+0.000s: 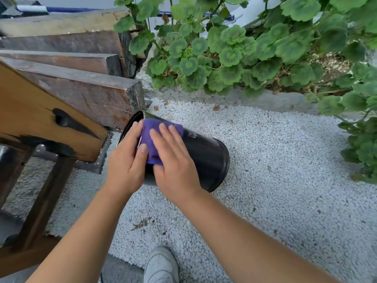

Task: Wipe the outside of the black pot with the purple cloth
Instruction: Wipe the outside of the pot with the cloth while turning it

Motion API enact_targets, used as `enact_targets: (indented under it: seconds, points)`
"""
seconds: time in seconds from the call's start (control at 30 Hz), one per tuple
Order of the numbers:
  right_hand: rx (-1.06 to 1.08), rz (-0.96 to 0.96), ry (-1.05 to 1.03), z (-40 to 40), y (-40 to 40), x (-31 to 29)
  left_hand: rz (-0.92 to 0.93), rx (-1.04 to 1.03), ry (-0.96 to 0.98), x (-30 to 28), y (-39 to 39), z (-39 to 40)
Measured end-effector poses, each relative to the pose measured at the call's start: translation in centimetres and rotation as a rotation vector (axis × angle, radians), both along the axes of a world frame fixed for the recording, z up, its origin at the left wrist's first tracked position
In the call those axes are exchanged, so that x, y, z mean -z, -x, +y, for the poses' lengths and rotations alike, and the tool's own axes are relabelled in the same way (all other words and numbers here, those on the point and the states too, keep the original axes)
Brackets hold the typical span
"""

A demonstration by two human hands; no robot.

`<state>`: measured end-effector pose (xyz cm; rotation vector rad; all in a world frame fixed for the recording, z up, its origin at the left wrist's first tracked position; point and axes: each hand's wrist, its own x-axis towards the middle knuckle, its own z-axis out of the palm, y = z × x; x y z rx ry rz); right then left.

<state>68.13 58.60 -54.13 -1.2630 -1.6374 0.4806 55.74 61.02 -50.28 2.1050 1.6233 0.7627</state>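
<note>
Nearest the lens, a white shoe [161, 264] stands on pale gravel [275, 180], and both bare forearms reach forward from either side of it to the pot [206, 158].

That pot is tipped on its side, held off the gravel as far as I can judge. Its long axis runs from the open mouth, up and to the left of the hands near a timber beam [85, 94], down to the closed base, to the right of them and slightly nearer the camera. Geranium leaves [234, 58] lie well beyond.

At the mouth end, the left hand [126, 160] has its fingers curled over the rim and its thumb lying along the outer wall, so it is clamped on the pot and steadies it.

Just beside it, almost touching, the right hand [173, 158] lies flat on the upper wall, fingers spread and pointing away from the body. It presses the cloth [155, 137] against the pot rather than pinching it; the cloth shows past the fingertips and between the two hands.

Most of the unwiped wall probably lies to the right of the wiping hand, toward the base, with the underside hidden. The next stroke likely wants that hand sliding along the axis toward the base, or the left hand turning the pot to bring fresh wall up.
</note>
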Motion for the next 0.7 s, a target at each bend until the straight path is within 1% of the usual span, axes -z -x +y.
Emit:
enact_targets:
  seconds: [0.07,0.13,0.2,0.27,0.3,0.37,0.43,0.47,0.53,0.63,0.7]
  points:
    - [-0.020,-0.079,-0.034,-0.4,-0.8,1.3,0.083,-0.134,-0.038,-0.1,-0.6,-0.5]
    - [-0.007,-0.100,-0.028,-0.7,-1.7,2.5,0.170,-0.248,-0.046,-0.1,-1.2,0.0]
    - [-0.018,-0.085,-0.005,-0.7,-2.0,3.2,0.215,-0.339,0.007,-0.2,-1.7,1.5]
    - [-0.064,-0.108,0.020,-1.0,-2.5,3.9,0.243,-0.381,0.051,-0.2,-1.9,2.9]
    - [-0.062,-0.118,0.056,-1.2,-3.2,4.4,0.270,-0.381,0.059,-0.2,-1.8,3.3]
    - [0.048,-0.099,0.242,-2.1,-5.1,5.4,0.289,-0.385,0.067,-0.5,-1.1,3.2]
    - [0.204,-0.052,0.443,-3.1,-6.8,6.4,0.228,-0.368,0.091,-0.6,-0.1,2.6]
    - [0.244,-0.025,0.481,-3.3,-7.3,6.7,0.183,-0.356,0.111,-0.6,0.3,2.3]
    - [0.283,0.057,0.506,-3.4,-7.2,6.8,0.130,-0.327,0.155,-0.6,1.0,2.5]
    - [0.312,0.227,0.584,-3.3,-6.2,6.5,0.140,-0.323,0.248,-0.7,1.2,3.5]
    - [0.341,0.333,0.600,-3.3,-6.0,6.2,0.127,-0.311,0.288,-0.9,1.5,3.8]
